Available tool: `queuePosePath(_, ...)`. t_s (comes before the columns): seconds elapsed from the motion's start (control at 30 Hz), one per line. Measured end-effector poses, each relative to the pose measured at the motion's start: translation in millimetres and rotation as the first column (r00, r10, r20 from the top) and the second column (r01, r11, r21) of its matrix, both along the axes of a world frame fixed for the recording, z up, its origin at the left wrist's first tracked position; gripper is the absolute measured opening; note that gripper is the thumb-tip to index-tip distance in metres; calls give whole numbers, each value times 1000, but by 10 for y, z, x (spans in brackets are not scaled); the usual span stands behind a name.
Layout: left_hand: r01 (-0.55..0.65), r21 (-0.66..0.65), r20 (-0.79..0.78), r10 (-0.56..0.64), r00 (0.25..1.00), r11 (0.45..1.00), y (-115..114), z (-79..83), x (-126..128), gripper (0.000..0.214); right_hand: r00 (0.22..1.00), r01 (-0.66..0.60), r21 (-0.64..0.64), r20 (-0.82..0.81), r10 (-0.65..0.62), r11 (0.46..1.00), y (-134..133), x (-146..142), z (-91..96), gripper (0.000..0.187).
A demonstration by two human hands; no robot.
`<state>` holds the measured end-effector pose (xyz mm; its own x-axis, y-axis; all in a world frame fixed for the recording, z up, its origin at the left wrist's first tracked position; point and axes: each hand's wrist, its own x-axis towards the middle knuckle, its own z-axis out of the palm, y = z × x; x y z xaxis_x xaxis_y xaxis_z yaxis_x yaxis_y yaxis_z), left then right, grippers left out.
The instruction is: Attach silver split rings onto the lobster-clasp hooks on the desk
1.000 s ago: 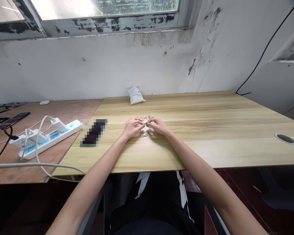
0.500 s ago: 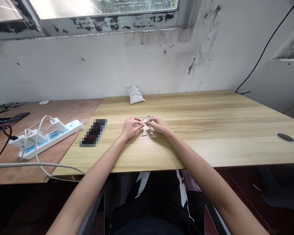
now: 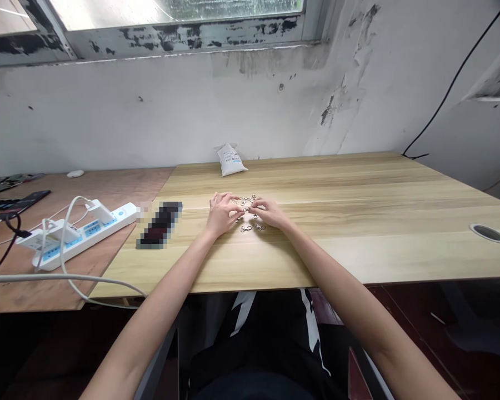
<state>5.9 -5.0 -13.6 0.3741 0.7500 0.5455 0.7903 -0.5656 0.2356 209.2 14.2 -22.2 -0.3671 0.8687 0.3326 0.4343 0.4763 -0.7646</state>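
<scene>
Several small silvery swivel snap hooks point(image 3: 246, 228) lie in a loose ring on the wooden table. One snap hook point(image 3: 247, 209) in the middle sits between the fingertips of both hands. From its left side my left hand point(image 3: 224, 215) pinches it with thumb and forefinger, the other fingers spread over neighbouring hooks. My right hand point(image 3: 271, 213) is closed on its right end, thumb and forefinger together. Nearest me lies another snap hook point(image 3: 259, 226), below the right fingertips. Fingers partly cover the hooks at the left and top of the ring.
A white plastic packet point(image 3: 230, 161) stands by the wall. To the left are a blurred dark object point(image 3: 159, 225), a power strip point(image 3: 87, 236) with plugs, and a grey cable point(image 3: 66, 278) crossing the table edge near my left forearm. A round cable hole point(image 3: 487, 233) is at right.
My left hand's outer fingers have lifted and spread slightly, while both pinches stay at the middle snap hook. Another person's hand at the far left has gone out of view.
</scene>
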Motion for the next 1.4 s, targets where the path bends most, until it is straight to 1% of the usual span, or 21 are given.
queuePosePath(0.13,-2,112,-115,15,993,994,-11,20,18,13,998,43,46,41,-44,998,19,1,-20,13)
queuePosePath(0.2,3,137,-152,18,988,991,-10,20,27,13,996,56,64,60,-60,996,15,5,-19,11)
queuePosePath(0.3,0,139,-177,24,984,990,-4,12,31,10,994,58,94,84,-65,994,1,5,-11,9)
queuePosePath(0.5,-18,115,-198,40,979,993,-20,22,40,10,985,47,138,157,-68,989,-1,13,-10,13)
queuePosePath(0.57,-38,106,-215,60,975,994,-40,39,61,11,980,44,177,185,-78,983,-20,6,6,14)
queuePosePath(0.63,-53,106,-238,77,968,993,-63,61,88,14,967,36,274,234,-103,961,-76,-38,44,14)
queuePosePath(0.67,-61,109,-245,86,966,992,-74,73,102,15,957,27,340,264,-123,940,-119,-80,69,14)
queuePosePath(0.73,-86,117,-240,112,964,989,-94,100,123,15,931,-4,477,323,-171,879,-224,-199,123,16)
queuePosePath(0.77,-105,120,-229,130,965,987,-101,113,129,14,921,-25,525,344,-185,851,-278,-269,146,17)
queuePosePath(0.83,-142,124,-207,165,964,982,-113,136,135,15,916,-62,579,356,-184,813,-367,-396,173,20)
queuePosePath(0.87,-155,127,-201,179,963,980,-117,144,134,16,917,-65,589,354,-185,806,-394,-441,176,22)
queuePosePath(0.93,-170,137,-202,195,960,976,-121,153,128,16,921,-41,583,338,-196,811,-404,-474,164,23)
queuePosePath(1.03,-183,140,-197,208,958,973,-117,151,104,15,934,94,526,247,-258,845,-336,-399,125,19)
queuePosePath(1.1,-189,107,-169,205,964,976,-108,142,81,15,945,171,472,171,-280,865,-274,-322,102,18)
queuePosePath(1.27,-176,-15,-55,175,983,984,-69,99,16,11,970,223,312,20,-241,924,-177,-238,69,15)
queuePosePath(1.4,-146,-93,11,148,989,985,-34,67,-23,11,968,250,235,-39,-248,939,-145,-238,62,15)
